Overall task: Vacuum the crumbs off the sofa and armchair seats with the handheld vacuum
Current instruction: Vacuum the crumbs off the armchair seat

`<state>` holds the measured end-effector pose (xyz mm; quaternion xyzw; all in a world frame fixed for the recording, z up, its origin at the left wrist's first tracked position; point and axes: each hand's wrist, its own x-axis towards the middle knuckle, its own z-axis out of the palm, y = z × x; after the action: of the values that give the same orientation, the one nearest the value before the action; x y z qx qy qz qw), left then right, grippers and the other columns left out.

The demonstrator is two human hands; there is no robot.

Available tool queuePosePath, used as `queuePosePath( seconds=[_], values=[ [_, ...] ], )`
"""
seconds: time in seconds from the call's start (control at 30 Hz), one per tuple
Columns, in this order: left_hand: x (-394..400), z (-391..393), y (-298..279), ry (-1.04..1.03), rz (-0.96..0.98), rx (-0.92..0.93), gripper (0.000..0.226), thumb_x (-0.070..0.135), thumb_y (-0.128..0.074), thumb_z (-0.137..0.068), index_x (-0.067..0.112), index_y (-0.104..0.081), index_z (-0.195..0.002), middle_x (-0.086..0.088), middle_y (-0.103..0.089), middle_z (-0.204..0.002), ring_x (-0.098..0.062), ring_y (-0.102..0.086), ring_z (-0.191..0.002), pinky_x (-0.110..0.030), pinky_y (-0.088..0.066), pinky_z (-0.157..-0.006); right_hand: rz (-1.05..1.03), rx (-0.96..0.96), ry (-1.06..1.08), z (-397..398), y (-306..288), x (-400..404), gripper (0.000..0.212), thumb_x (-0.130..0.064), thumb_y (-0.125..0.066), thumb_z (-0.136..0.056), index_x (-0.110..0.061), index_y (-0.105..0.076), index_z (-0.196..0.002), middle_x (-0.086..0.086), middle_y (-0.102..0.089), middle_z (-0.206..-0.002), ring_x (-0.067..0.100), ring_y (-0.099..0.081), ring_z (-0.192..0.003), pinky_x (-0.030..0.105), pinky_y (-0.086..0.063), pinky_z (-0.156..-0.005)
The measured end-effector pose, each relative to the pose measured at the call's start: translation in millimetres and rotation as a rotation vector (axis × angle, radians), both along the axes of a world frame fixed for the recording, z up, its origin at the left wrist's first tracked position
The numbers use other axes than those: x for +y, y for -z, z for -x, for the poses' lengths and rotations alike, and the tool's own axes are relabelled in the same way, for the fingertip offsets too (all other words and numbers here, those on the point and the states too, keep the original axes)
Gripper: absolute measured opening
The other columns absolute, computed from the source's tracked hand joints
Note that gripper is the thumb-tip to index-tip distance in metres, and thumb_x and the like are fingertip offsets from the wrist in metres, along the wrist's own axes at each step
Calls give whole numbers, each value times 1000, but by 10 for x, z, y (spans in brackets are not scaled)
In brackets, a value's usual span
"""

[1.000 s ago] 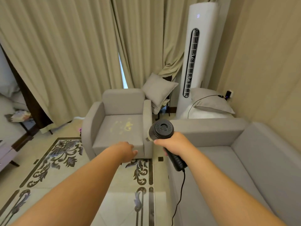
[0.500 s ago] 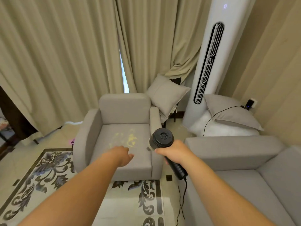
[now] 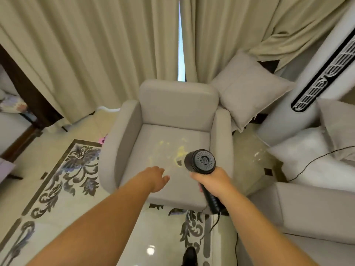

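Over the armchair point(image 3: 172, 116) seat, pale-yellow crumbs point(image 3: 178, 150) lie scattered.

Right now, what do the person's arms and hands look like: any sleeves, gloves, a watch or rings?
Both forearms are bare as far as the frame shows; no sleeve edge shows. The left hand and right hand wear no gloves, and neither wrist shows a watch or band. Rings cannot be made out.

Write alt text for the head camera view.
A right hand grips a black handheld vacuum over yellow crumbs on a grey armchair. The left hand reaches empty over the seat's front.
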<state>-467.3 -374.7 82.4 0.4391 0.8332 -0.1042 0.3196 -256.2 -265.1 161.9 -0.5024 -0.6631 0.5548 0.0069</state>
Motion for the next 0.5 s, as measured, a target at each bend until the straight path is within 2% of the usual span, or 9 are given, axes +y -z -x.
queuePosePath(
  seconds=[0.07,0.17,0.23,0.3,0.4,0.5],
  values=[
    [119,335,388,-38,22,-34,66,56,-27,-108,16,-30,-161,-9,-30,-165,-34,-33,-149,-49,-30,-121,40,-12,13,392,388,204,23,-38,-85,-81,-21,-75,-91,6,-79,-75,27,-79,-77,43,-62,-83],
    [224,809,1023,-83,68,-71,66,55,-27,-108,16,-28,-161,-9,-27,-166,-33,-30,-150,-50,-29,-121,88,-40,65,904,982,425,23,-36,-86,-82,-18,-75,-92,4,-77,-72,20,-76,-68,37,-61,-74],
    [293,1155,1564,-80,126,-71,67,56,-27,-108,17,-25,-162,-8,-22,-168,-33,-27,-151,-50,-28,-122,134,-55,118,1270,1484,560,22,-29,-86,-82,-14,-76,-93,5,-76,-71,21,-75,-66,38,-62,-73],
    [366,1369,2015,-93,169,-102,67,56,-26,-108,17,-24,-162,-7,-21,-169,-32,-25,-152,-50,-28,-122,123,-81,130,1533,1875,662,19,-26,-85,-81,-16,-76,-93,5,-77,-70,24,-77,-71,40,-62,-75],
    [610,1699,2663,-51,173,-80,66,56,-25,-107,19,-25,-162,-7,-21,-169,-31,-23,-153,-50,-28,-122,102,-55,180,1967,2419,867,13,-23,-84,-82,-17,-75,-90,10,-77,-74,29,-75,-77,34,-56,-70],
    [804,1920,3172,-48,152,-88,65,55,-25,-108,25,-15,-164,-4,-8,-172,-30,-11,-157,-52,-21,-125,73,-38,229,2356,2860,1035,11,-22,-82,-84,-14,-75,-88,14,-77,-82,27,-71,-78,29,-53,-65]
  ],
)
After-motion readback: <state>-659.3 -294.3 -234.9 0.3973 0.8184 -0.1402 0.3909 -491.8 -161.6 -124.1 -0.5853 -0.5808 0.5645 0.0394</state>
